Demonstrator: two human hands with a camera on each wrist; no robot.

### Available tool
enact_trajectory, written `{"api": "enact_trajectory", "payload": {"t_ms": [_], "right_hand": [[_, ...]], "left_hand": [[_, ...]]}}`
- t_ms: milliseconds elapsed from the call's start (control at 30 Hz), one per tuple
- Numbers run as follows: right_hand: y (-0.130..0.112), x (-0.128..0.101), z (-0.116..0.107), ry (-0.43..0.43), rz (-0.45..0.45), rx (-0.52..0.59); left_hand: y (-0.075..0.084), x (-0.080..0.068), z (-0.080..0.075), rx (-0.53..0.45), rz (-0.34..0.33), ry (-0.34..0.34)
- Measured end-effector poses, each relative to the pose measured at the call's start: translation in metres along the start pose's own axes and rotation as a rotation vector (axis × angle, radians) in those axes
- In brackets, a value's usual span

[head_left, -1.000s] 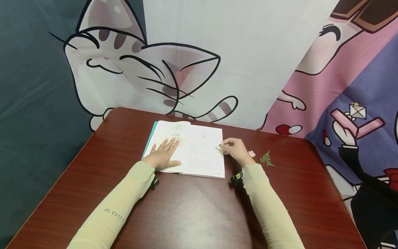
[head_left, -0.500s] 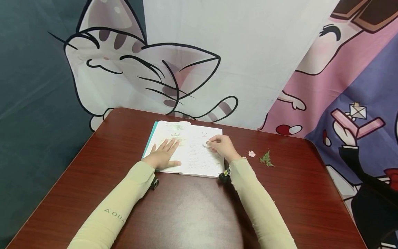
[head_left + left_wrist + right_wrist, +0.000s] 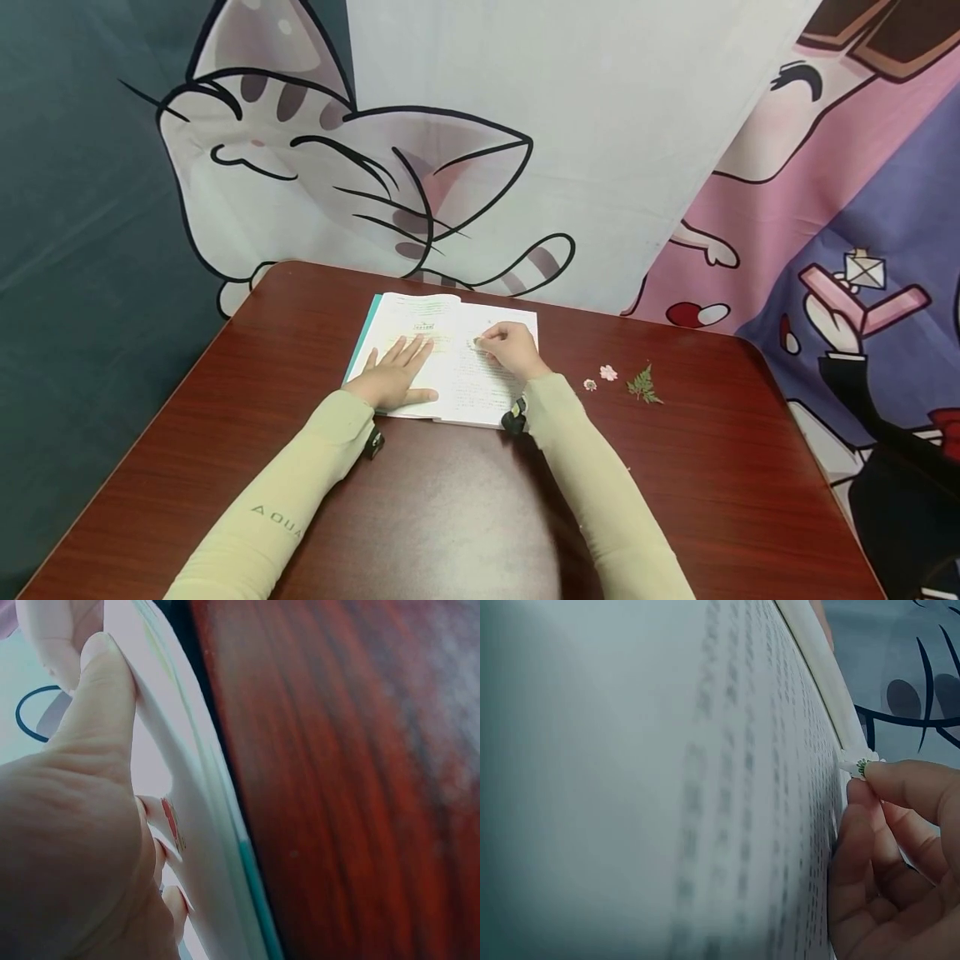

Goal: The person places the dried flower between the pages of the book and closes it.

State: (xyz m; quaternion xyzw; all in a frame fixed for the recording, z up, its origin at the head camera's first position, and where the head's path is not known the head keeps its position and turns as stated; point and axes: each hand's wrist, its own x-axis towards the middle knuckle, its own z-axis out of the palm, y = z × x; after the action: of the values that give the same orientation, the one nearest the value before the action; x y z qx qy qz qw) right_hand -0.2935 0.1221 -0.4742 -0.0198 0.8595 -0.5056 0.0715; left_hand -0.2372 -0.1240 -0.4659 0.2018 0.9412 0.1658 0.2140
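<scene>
An open book (image 3: 476,387) with printed pages and a teal cover edge lies on the dark red wooden table. My left hand (image 3: 390,375) rests flat on its left page, fingers spread. Over the upper part of the right page, my right hand (image 3: 512,348) pinches a small white flower between thumb and forefinger. In the right wrist view that flower (image 3: 862,766) shows a green centre and sits close to the page near the book's fold. Most of it is hidden behind the fingertips. The left wrist view has the left thumb (image 3: 105,697) lying along the page.
Right of the book lie a pink flower (image 3: 608,373), a smaller pale flower (image 3: 590,385) and a green fern-like leaf (image 3: 643,384). A cloth backdrop (image 3: 600,150) with cartoon cats hangs behind the table's far edge.
My right hand has moved left with the white flower, from the right page's outer edge toward the middle fold. The small pale flower on the table has come into view. The left hand stays put.
</scene>
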Motion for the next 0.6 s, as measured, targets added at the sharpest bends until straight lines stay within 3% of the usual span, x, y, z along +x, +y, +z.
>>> {"api": "enact_trajectory", "payload": {"t_ms": [600], "right_hand": [[-0.0050, 0.0018, 0.0102, 0.040, 0.043, -0.203]], "left_hand": [[-0.0014, 0.0006, 0.0008, 0.022, -0.002, -0.003]]}}
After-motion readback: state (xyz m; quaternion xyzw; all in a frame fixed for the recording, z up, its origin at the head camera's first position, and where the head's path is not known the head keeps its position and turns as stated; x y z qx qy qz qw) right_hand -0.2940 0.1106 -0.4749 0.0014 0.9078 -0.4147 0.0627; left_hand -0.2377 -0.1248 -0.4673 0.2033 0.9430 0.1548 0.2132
